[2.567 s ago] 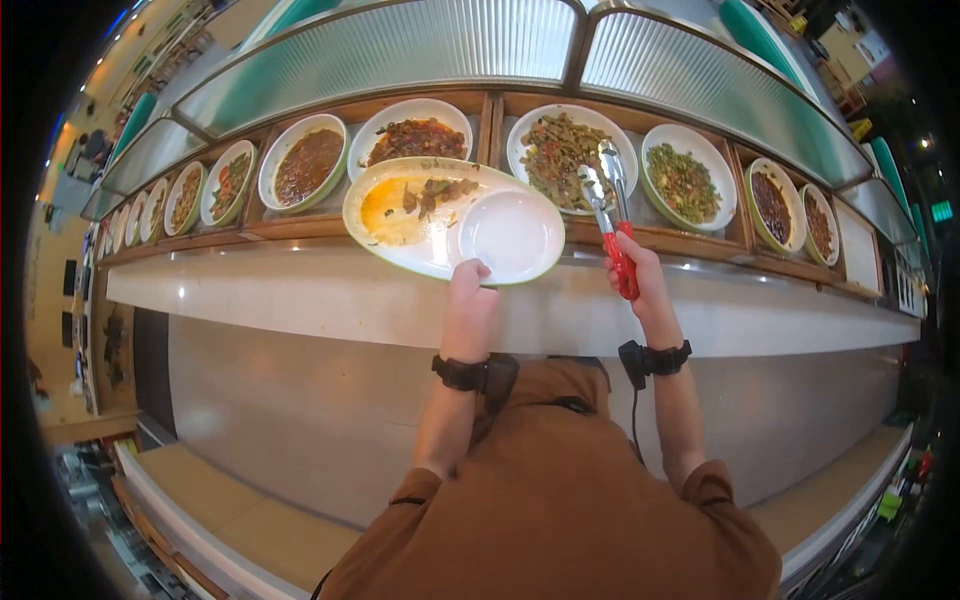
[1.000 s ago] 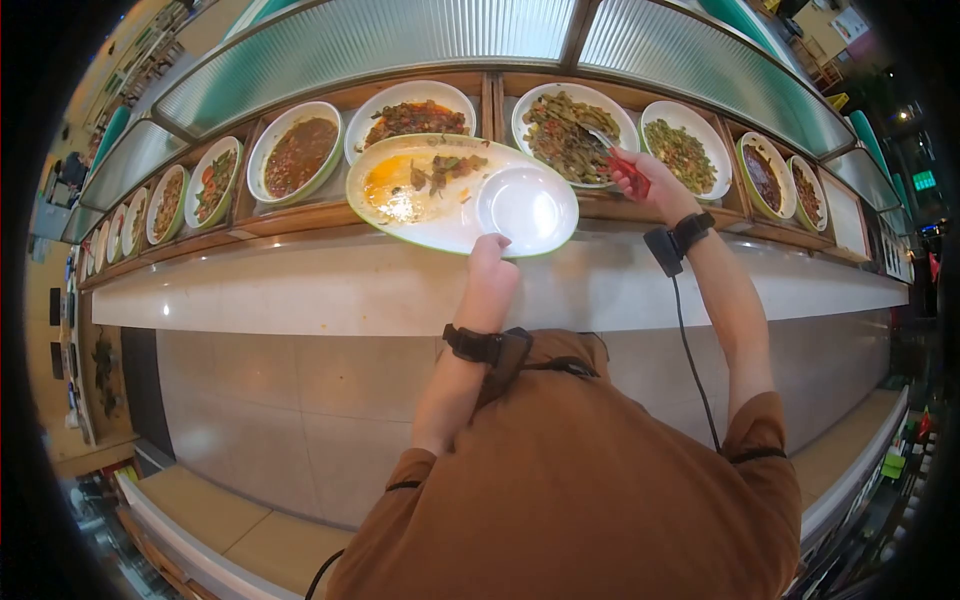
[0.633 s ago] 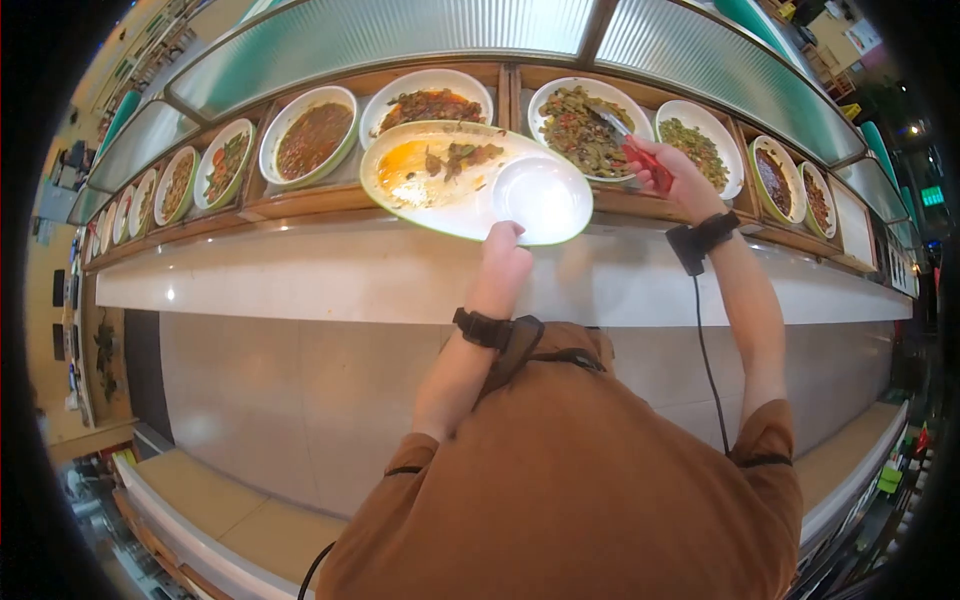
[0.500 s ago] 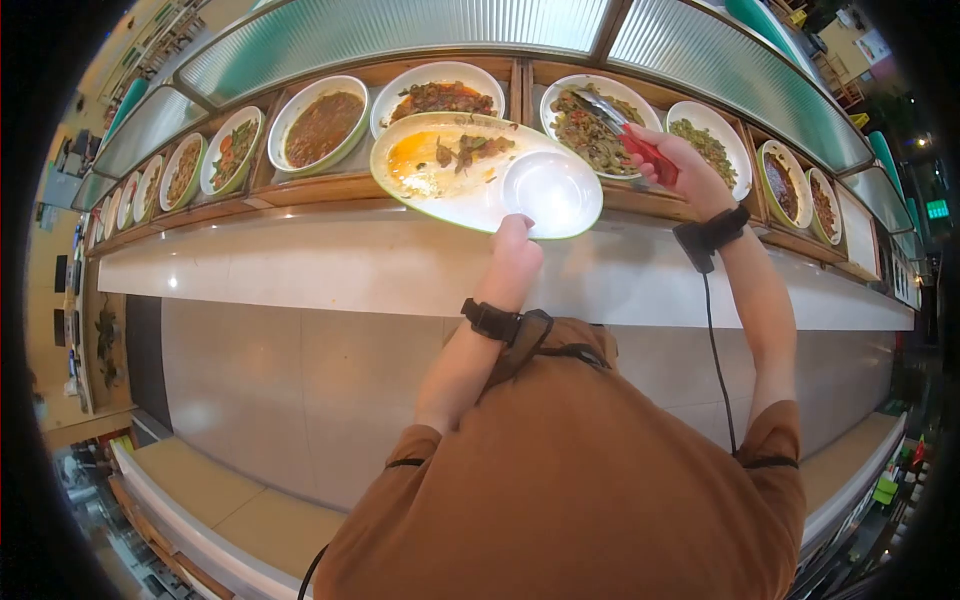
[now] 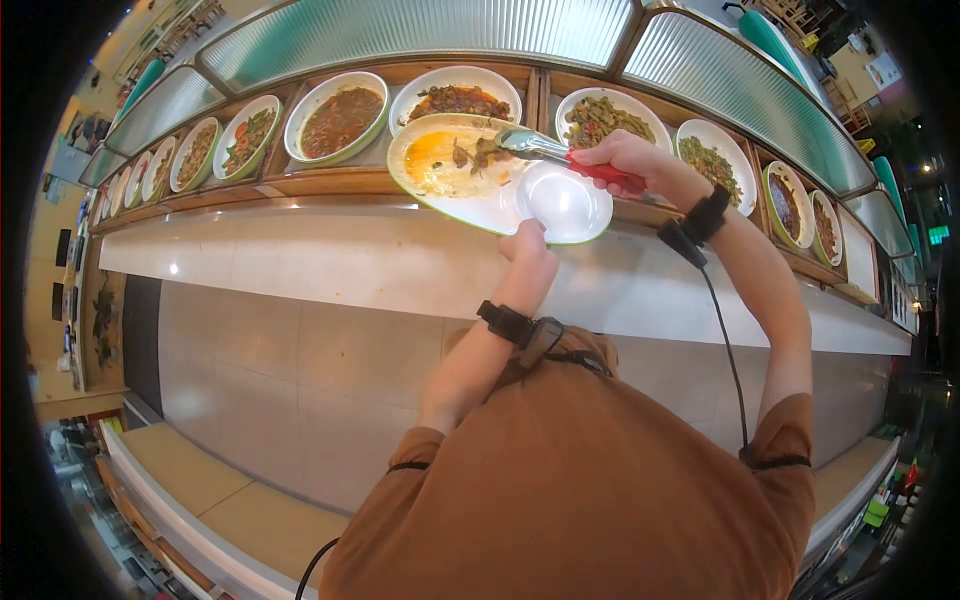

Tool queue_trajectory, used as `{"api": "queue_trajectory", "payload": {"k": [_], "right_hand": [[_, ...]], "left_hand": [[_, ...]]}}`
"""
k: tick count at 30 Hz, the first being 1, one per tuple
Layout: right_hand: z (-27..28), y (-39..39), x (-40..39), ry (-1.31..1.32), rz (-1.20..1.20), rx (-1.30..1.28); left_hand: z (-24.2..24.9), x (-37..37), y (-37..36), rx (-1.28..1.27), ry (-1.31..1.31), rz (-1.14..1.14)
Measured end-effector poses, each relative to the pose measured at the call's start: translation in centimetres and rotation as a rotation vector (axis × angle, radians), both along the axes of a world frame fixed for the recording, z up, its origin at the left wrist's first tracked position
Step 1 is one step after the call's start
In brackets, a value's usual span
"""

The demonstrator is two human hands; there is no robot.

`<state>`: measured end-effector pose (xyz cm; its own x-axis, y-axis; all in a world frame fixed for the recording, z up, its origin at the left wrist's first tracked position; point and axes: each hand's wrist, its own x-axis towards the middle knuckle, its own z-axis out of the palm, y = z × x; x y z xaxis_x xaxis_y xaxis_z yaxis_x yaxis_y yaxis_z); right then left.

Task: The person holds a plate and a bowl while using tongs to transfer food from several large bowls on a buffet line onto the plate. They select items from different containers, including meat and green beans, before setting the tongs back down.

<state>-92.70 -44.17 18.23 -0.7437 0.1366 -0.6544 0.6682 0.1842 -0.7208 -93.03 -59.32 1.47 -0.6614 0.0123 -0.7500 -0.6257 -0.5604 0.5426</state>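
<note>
My left hand [image 5: 528, 257] grips the near edge of an oval white plate [image 5: 490, 205] with a green rim, held over the front of the food counter. Orange sauce and some brown food lie on the plate's left part, and a round white bowl shape [image 5: 565, 203] is at its right. My right hand [image 5: 635, 163] is closed on the red handle of metal tongs [image 5: 540, 147]. The tongs' tips are over the plate, at the brown food. Whether they pinch any food is too small to tell.
Behind the plate stands a dish of dark stew [image 5: 457, 101]. Dishes of green vegetables [image 5: 608, 122] and chopped greens [image 5: 713, 160] are at the right, a brown stew dish [image 5: 341, 120] at the left. Ribbed glass panels [image 5: 420, 38] rise behind; a pale ledge [image 5: 300, 255] runs in front.
My right hand has brought the tongs left, from the green vegetable dish to over the plate. The whole view has shifted slightly, with the plate still in my left hand.
</note>
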Motion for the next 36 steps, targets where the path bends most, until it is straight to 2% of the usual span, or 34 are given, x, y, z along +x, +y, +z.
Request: {"api": "queue_trajectory", "payload": {"k": [7, 12, 15, 19, 21, 23, 25, 30, 36], "right_hand": [[0.1, -0.7, -1.7, 0.071, 0.184, 0.240], [0.1, -1.6, -1.7, 0.085, 0.303, 0.455], [0.7, -1.8, -1.3, 0.082, 0.315, 0.487], [0.4, -1.2, -0.6, 0.095, 0.189, 0.332], [-0.1, -0.7, -0.2, 0.079, 0.209, 0.293], [0.3, -0.2, 0.4, 0.121, 0.274, 0.371], [0.1, 0.1, 0.9, 0.186, 0.345, 0.530], [-0.6, -0.5, 1.8, 0.356, 0.584, 1.040], [-1.7, -1.4, 2.1, 0.549, 0.611, 1.182]], "left_hand": [[2.5, 0.4, -0.9, 0.110, -0.097, -0.087], [1.4, 0.1, -1.0, 0.155, -0.145, -0.121], [0.4, 0.1, -1.0, 0.172, -0.134, -0.149], [1.1, 0.3, -1.0, 0.149, -0.166, -0.137], [-2.6, 1.5, -2.5, 0.021, 0.230, -0.414], [-3.6, 1.1, -2.7, 0.059, 0.266, -0.475], [-1.9, -0.2, -1.9, 0.240, -0.076, -0.313], [-0.7, -0.3, -1.4, 0.202, -0.170, -0.203], [-1.2, -0.3, -1.2, 0.188, -0.192, -0.153]]}}
